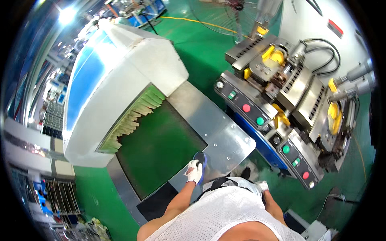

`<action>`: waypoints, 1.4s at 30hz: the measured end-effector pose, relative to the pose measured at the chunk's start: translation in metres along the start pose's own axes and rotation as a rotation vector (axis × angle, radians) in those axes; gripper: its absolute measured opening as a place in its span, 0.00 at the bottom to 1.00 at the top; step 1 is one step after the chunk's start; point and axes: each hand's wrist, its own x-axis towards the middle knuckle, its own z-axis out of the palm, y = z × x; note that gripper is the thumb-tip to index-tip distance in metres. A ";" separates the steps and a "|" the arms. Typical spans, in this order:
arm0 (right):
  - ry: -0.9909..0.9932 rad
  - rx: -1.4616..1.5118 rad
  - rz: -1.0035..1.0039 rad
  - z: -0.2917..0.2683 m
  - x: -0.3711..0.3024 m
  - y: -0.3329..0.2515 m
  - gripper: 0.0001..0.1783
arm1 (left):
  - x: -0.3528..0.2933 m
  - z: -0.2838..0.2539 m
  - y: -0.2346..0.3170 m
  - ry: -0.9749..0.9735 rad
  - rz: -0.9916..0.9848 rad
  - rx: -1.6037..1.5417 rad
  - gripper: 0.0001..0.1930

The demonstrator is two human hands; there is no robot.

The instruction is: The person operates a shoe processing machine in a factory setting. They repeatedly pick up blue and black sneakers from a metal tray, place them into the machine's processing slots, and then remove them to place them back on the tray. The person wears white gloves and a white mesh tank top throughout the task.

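Note:
My left hand (194, 172), in a white glove with a reddish-brown mark on its back, grips a dark shoe (199, 156) with a blue edge. It holds the shoe at the near right corner of a green conveyor belt (161, 148), over the metal border (220, 146). Part of the shoe is hidden behind the glove. Beside my right hip hangs my right hand (262, 186), also white-gloved. Its fingers are too small and partly covered to read.
The belt runs into a white and blue tunnel machine (132, 68) through a ragged green strip curtain (134, 118). At right stands a metal press machine (281, 92) with yellow pads and red and green buttons. A floor fan (237, 18) is behind it.

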 end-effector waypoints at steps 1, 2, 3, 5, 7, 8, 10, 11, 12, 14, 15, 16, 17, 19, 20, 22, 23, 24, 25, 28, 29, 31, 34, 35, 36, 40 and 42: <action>-0.051 0.030 -0.047 -0.010 -0.004 -0.004 0.29 | 0.003 0.001 0.003 -0.008 -0.009 -0.006 0.19; -0.106 0.054 -0.091 -0.015 -0.005 -0.003 0.29 | 0.003 0.000 0.007 -0.019 -0.022 -0.014 0.18; -0.107 0.069 -0.121 -0.017 -0.006 -0.006 0.29 | 0.003 0.002 0.003 -0.027 -0.019 -0.005 0.19; -0.057 0.073 -0.065 0.008 0.015 0.013 0.28 | 0.003 -0.001 0.008 -0.029 -0.039 0.008 0.19; -0.081 0.129 -0.042 0.000 0.016 0.007 0.26 | -0.001 -0.003 0.013 -0.019 -0.063 0.020 0.18; -0.108 0.124 -0.038 -0.006 0.012 0.004 0.26 | -0.002 -0.002 0.013 -0.018 -0.076 0.025 0.19; -0.141 0.148 -0.009 -0.016 0.001 0.000 0.27 | 0.007 0.002 0.021 -0.033 -0.060 0.039 0.19; -0.133 0.129 -0.020 -0.022 -0.003 -0.006 0.27 | 0.003 0.001 0.019 -0.027 -0.087 0.036 0.19; -0.156 0.126 -0.034 -0.029 -0.004 -0.012 0.27 | -0.002 -0.001 0.018 -0.022 -0.112 0.033 0.19; -0.185 0.146 -0.046 -0.032 -0.007 -0.014 0.26 | -0.004 -0.002 0.015 -0.010 -0.118 0.023 0.19; -0.103 0.180 -0.049 -0.030 -0.011 -0.015 0.25 | -0.005 0.001 0.008 0.003 -0.115 0.016 0.18; -0.087 0.185 -0.033 -0.027 -0.011 -0.013 0.25 | 0.000 0.003 0.011 0.003 -0.088 0.009 0.18; -0.071 0.192 -0.017 -0.024 -0.010 -0.011 0.25 | 0.006 0.004 0.015 -0.008 -0.075 0.034 0.18; -0.159 0.163 -0.027 -0.039 -0.016 -0.026 0.26 | -0.002 -0.001 0.014 -0.005 -0.122 0.084 0.18; -0.127 0.117 -0.046 -0.030 -0.011 -0.018 0.27 | -0.002 -0.004 0.017 -0.014 -0.118 0.076 0.18; -0.138 0.186 0.004 -0.017 -0.002 -0.009 0.28 | 0.001 -0.004 0.016 -0.032 -0.109 0.062 0.19; -0.108 0.170 0.000 -0.011 0.000 -0.006 0.27 | 0.000 -0.002 0.013 -0.023 -0.100 0.042 0.19; -0.078 0.154 -0.004 -0.005 0.002 -0.003 0.27 | -0.002 -0.001 0.009 -0.023 -0.088 0.034 0.19; -0.044 0.143 -0.008 -0.005 0.001 -0.002 0.26 | 0.000 -0.003 0.012 -0.023 -0.068 0.024 0.19; -0.039 0.147 -0.015 -0.006 0.002 0.000 0.28 | 0.001 -0.007 0.025 -0.032 -0.093 0.032 0.21; -0.056 0.147 -0.024 -0.009 -0.001 -0.003 0.28 | 0.000 -0.006 0.018 -0.032 -0.088 0.025 0.22; -0.084 0.148 -0.037 -0.018 -0.006 -0.010 0.29 | -0.001 -0.005 0.013 -0.046 -0.082 0.023 0.23; -0.116 0.218 0.016 -0.026 -0.011 -0.015 0.28 | 0.001 -0.009 0.017 -0.070 -0.083 0.031 0.24; -0.079 0.202 0.028 -0.025 -0.012 -0.017 0.28 | 0.001 -0.008 0.016 -0.067 -0.084 0.026 0.23; -0.090 0.204 0.029 -0.026 -0.014 -0.017 0.28 | 0.001 -0.008 0.014 -0.064 -0.085 0.021 0.23; -0.115 0.244 0.040 -0.034 -0.019 -0.025 0.28 | 0.002 -0.004 0.016 -0.015 -0.108 0.022 0.21; -0.106 0.244 0.050 -0.034 -0.019 -0.024 0.29 | 0.003 -0.003 0.019 0.014 -0.119 0.035 0.21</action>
